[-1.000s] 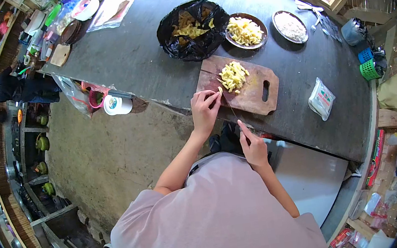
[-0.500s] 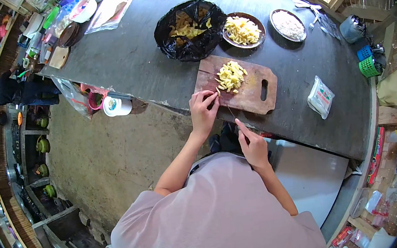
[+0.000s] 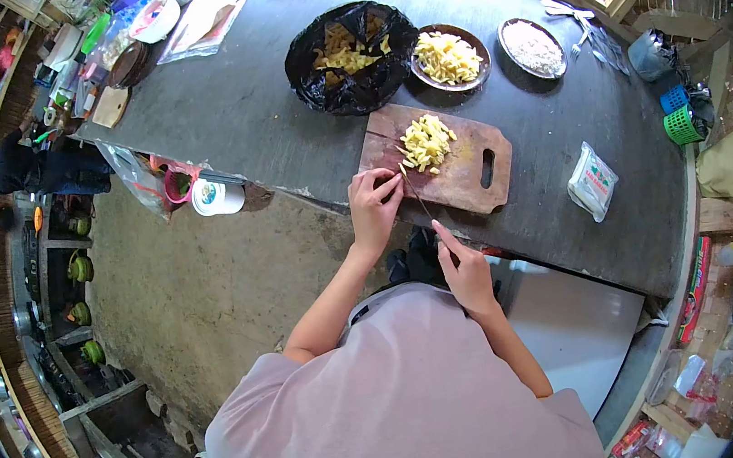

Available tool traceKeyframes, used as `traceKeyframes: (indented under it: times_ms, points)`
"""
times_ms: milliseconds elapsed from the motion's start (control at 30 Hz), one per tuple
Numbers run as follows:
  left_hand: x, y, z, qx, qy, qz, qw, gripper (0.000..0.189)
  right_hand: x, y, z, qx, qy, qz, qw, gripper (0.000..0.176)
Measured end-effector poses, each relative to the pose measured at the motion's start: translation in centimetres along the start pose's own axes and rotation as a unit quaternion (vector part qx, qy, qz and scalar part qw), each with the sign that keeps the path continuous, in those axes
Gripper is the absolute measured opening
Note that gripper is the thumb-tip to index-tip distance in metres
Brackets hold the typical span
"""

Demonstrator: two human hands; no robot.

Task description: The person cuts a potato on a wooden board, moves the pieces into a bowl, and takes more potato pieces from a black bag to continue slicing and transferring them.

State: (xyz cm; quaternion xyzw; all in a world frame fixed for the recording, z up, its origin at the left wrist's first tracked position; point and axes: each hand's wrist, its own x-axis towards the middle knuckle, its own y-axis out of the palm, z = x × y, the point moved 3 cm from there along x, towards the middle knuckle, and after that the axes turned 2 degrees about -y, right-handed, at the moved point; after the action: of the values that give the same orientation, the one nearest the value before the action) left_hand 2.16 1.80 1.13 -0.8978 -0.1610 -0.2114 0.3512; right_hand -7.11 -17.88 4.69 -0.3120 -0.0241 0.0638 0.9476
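A wooden cutting board (image 3: 461, 182) lies at the table's near edge, bearing a heap of pale yellow cut pieces (image 3: 428, 142). My left hand (image 3: 375, 202) is at the board's left edge, fingertips pinched on a small yellow piece (image 3: 403, 170). My right hand (image 3: 464, 265) is closed round the handle of a thin knife (image 3: 419, 198), whose blade reaches over the board towards my left fingertips. Behind the board stand a bowl of yellow pieces (image 3: 448, 58) and a black plastic bag (image 3: 309, 80), open, with more yellow pieces inside.
A bowl of white, grainy food (image 3: 532, 48) and a white packet (image 3: 592, 182) are on the dark table (image 3: 224, 109). A white bucket (image 3: 217, 198) stands beyond the table's left edge. Another person (image 3: 48, 167) is at the far left, near shelves. Green and blue baskets (image 3: 683, 124) are at right.
The knife blade has shifted slightly and shows more clearly over the board near my left fingertips. My hands stay in nearly the same places.
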Motion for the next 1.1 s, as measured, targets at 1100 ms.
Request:
traceKeyframes:
  times_ms: [1100]
  points:
    - [1.3,1.2,-0.8,0.010,-0.021,0.002,1.000,0.011,2.8,-3.4,-3.1,-0.002,-0.016,-0.124,0.992,0.043]
